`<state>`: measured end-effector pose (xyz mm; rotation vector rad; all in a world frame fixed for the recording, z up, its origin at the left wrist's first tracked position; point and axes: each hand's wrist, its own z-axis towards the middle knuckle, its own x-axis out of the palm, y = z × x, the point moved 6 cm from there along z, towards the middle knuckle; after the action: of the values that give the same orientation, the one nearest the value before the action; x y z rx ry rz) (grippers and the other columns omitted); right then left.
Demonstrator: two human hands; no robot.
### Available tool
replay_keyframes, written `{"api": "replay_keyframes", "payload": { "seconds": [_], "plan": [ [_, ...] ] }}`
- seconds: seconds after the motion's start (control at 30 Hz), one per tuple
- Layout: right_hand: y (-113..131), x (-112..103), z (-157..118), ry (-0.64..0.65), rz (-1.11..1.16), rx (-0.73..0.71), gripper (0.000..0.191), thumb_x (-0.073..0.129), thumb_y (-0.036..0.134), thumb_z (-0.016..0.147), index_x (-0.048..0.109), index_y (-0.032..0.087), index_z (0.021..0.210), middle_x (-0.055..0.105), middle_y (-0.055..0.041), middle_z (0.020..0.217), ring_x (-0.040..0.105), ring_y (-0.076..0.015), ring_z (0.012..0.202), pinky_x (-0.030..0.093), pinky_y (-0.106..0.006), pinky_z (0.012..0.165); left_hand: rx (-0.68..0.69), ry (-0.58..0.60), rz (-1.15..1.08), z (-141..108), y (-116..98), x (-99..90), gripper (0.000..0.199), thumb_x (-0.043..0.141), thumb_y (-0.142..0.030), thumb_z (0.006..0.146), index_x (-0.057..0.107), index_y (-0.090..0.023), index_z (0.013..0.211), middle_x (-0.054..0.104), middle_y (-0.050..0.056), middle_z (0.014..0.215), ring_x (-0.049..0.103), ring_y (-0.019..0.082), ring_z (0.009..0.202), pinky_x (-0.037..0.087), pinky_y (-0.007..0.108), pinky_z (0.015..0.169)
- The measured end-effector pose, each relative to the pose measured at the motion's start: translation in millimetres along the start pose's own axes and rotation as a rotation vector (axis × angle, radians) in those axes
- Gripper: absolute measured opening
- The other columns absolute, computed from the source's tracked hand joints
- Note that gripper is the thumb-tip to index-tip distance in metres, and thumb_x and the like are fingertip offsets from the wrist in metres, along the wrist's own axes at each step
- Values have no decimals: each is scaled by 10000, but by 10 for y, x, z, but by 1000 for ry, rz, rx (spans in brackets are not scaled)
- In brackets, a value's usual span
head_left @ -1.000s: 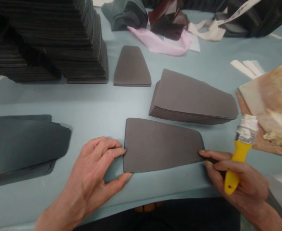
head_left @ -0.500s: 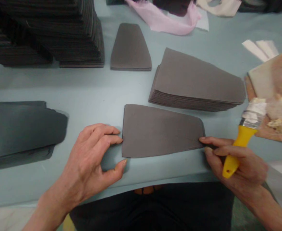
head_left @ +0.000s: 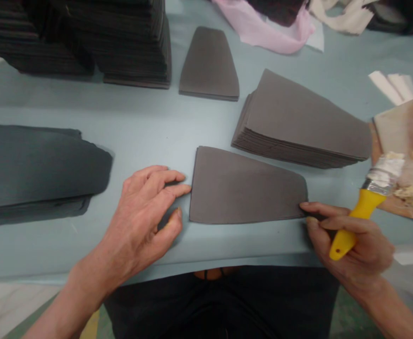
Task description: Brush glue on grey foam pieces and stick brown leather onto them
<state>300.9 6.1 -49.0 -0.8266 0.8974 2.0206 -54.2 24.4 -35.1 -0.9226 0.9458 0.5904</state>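
Note:
A grey tapered sheet piece lies flat on the pale blue-green table in front of me. My left hand is open at its wide end, a fingertip against the edge and the thumb apart from it. At the narrow end, my right hand touches the corner with thumb and forefinger. That same hand holds a yellow-handled paintbrush between its fingers, its bristles coated white and pointing away from me. Just beyond the piece sits a stack of matching grey pieces.
Tall dark stacks stand at the back left, beside a small grey tapered pile. Dark green pieces lie at left. Pink cloth is at the back. White strips and a glue-smeared board are at right.
The whole view has shifted, so most things on the table appear further right. My left thumb has drawn in toward its fingers, away from the piece's corner. The right hand keeps its hold.

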Motion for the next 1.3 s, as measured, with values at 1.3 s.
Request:
{"api": "replay_keyframes", "payload": {
  "seconds": [1.3],
  "plan": [
    [112, 40, 125, 56, -21, -38, 274, 703, 267, 1026, 547, 255, 801, 846, -60, 876, 828, -154, 701, 608, -181, 569, 308, -21, 94, 607, -383, 267, 194, 492, -227, 1097, 662, -183, 1179, 758, 100, 1315, 698, 257, 1265, 631, 423, 1033]
  ]
}}
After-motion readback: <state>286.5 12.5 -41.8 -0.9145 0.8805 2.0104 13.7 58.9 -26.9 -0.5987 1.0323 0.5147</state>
